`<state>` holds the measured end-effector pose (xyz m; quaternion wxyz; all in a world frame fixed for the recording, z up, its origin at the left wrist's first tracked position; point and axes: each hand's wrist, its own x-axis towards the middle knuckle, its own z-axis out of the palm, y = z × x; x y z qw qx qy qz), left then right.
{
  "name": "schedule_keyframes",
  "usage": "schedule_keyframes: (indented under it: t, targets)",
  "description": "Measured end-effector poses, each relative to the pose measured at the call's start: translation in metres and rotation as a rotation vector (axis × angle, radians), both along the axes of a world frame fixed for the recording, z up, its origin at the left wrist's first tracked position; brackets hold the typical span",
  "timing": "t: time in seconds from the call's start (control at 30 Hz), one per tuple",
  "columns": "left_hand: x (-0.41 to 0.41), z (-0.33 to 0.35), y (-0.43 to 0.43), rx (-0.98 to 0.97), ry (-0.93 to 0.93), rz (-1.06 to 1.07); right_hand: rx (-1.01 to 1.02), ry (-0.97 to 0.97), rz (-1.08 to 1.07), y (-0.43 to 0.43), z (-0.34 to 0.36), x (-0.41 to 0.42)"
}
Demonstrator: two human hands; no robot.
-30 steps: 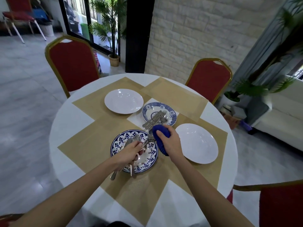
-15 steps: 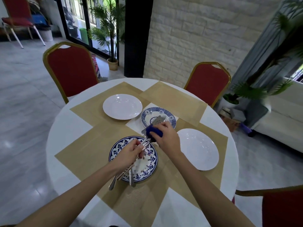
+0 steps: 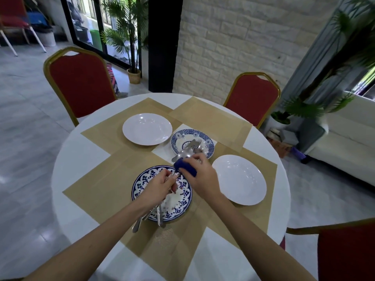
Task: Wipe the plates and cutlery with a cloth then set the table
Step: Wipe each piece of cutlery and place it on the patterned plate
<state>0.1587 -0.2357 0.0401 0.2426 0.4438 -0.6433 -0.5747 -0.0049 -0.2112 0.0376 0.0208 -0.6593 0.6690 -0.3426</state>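
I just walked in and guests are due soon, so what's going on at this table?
A person is wiping cutlery. The left hand grips a bundle of cutlery over the large blue-patterned plate, while the right hand pinches a blue cloth around one piece's upper end. More cutlery lies in the smaller patterned plate near the middle of the table. Two white plates sit on tan placemats; no cutlery is laid beside them yet.

Nothing to read at this moment: no lettering, label, brand or number shows anywhere, the near patterned plate (image 3: pixel 142 184) bears only blue floral ornament, and the blue cloth (image 3: pixel 186 168) and cutlery (image 3: pixel 160 217) show no legible mark.
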Motion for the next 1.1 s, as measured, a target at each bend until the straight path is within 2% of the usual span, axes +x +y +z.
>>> schedule_keyframes:
  t: [0.07, 0.17, 0.3, 0.37, 0.43, 0.5, 0.6, 0.7, 0.8, 0.97, 1.03, 1.1]
  targets:
    - [0.001, 0.001, 0.003, -0.037, -0.004, 0.012, -0.001, -0.044, -0.019, 0.003, -0.004, 0.0]
    - [0.004, 0.004, 0.009, -0.071, 0.012, 0.032, 0.034, -0.19, -0.235, -0.004, 0.001, -0.012]
    - [0.007, 0.003, 0.008, -0.06, 0.028, 0.02, -0.005, 0.008, -0.004, 0.005, 0.0, -0.007]
    - [0.007, 0.002, 0.007, -0.055, 0.016, 0.014, 0.043, 0.01, -0.067, 0.003, 0.001, -0.011]
    - [0.005, 0.002, 0.009, -0.067, -0.009, 0.006, 0.068, -0.165, -0.27, -0.001, 0.006, -0.019]
    - [0.001, 0.001, 0.01, -0.087, -0.036, 0.0, -0.004, -0.416, -0.408, -0.001, 0.01, -0.022]
    - [-0.004, 0.001, 0.007, -0.1, -0.056, 0.007, -0.082, -0.845, -0.47, 0.0, 0.013, -0.014]
    - [-0.006, 0.003, 0.007, -0.073, -0.015, 0.017, -0.038, -1.264, -0.532, 0.003, 0.009, -0.01]
    - [-0.006, 0.004, 0.008, -0.042, 0.001, 0.001, 0.001, -1.625, -0.441, 0.007, 0.005, -0.001]
    - [-0.007, 0.001, 0.007, -0.046, -0.06, -0.033, 0.06, -1.772, -0.42, 0.005, 0.011, 0.015]
    - [-0.007, -0.003, 0.004, -0.167, -0.209, -0.062, 0.046, -1.736, -0.446, 0.002, 0.012, 0.015]
    - [-0.007, -0.01, 0.001, -0.325, -0.449, -0.116, 0.041, -1.661, -0.473, -0.001, 0.011, 0.015]
